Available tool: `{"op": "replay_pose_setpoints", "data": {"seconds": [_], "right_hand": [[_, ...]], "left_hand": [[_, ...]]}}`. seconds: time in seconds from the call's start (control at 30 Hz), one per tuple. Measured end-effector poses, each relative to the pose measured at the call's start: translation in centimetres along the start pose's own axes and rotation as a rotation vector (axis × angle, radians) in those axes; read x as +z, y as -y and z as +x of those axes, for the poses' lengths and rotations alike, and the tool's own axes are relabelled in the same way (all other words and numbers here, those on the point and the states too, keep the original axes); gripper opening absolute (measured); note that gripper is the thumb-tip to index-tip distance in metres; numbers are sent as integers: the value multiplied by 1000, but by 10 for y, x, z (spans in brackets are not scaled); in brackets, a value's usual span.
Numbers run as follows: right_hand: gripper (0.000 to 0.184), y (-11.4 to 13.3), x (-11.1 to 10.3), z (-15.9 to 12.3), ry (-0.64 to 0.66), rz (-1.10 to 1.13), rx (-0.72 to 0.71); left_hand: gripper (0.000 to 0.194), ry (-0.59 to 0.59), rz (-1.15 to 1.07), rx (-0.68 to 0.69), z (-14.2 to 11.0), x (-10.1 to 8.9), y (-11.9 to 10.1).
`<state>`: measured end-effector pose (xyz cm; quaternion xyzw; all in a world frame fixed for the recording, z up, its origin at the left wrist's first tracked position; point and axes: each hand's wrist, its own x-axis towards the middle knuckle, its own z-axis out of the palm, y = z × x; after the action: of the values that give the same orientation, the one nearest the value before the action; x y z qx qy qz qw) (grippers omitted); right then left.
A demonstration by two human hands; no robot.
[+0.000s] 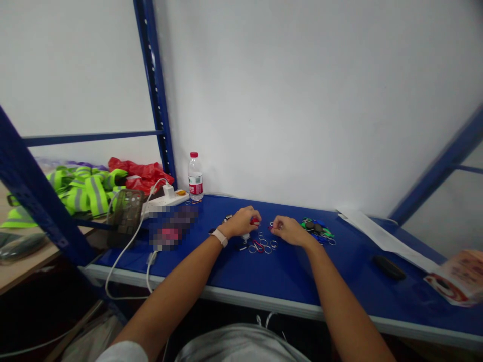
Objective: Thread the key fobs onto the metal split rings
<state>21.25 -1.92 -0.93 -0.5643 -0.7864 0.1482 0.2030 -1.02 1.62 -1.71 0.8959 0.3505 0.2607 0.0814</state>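
Pinch that red piece (255, 221) in your left hand (241, 221) and the tiny ringed bit (270, 227) in your right hand (289, 231) lightly, tbh, low over the loose rings (252, 249) on the bench (271, 276).

Wall (287, 100), 12 o'clock: plain white
Tabletop (264, 281), 6 o'clock: plain blue
Cloth (94, 193), 9 o'clock: neon yellow-green, grey stripes
Bottle cap (193, 155), 10 o'clock: red
Pile (317, 229), 4 o'clock: green, blue, black
Wristband (219, 237), 7 o'clock: pale pink
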Motion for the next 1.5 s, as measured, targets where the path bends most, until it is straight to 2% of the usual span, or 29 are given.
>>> {"op": "replay_pose_setpoints", "data": {"seconds": [0.13,0.23,0.37,0.6,0.87,1.03,1.17,1.3,1.4,1.5], "right_hand": [[19,1,1,1,-24,89,-44],[30,0,3,2,-21,50,-53],[24,-4,5,5,-20,16,-98],[12,-1,7,3,-71,107,-30],[12,11,2,1,-163,101,-109],[12,13,1,-1,-106,303,-104],[11,15,2,0,-95,453,-69],[16,15,3,3,-128,624,-72],[18,18,2,3,-138,662,-78],[19,20,1,1,-104,665,-89]], "left_hand": [[22,1,-4,14,0,1,0],[21,17,-13,20,1,3,0],[20,21,-45,13,1,4,0],[20,20,-88,9,-1,1,-3],[17,-11,-139,32,0,3,-3],[14,-32,-197,6,0,1,-7],[16,-54,-349,-102,1,-2,-10],[27,5,-676,-212,3,-4,-11],[33,48,-909,-212,4,-6,-15],[40,74,-1047,-175,3,-9,-18]]}}
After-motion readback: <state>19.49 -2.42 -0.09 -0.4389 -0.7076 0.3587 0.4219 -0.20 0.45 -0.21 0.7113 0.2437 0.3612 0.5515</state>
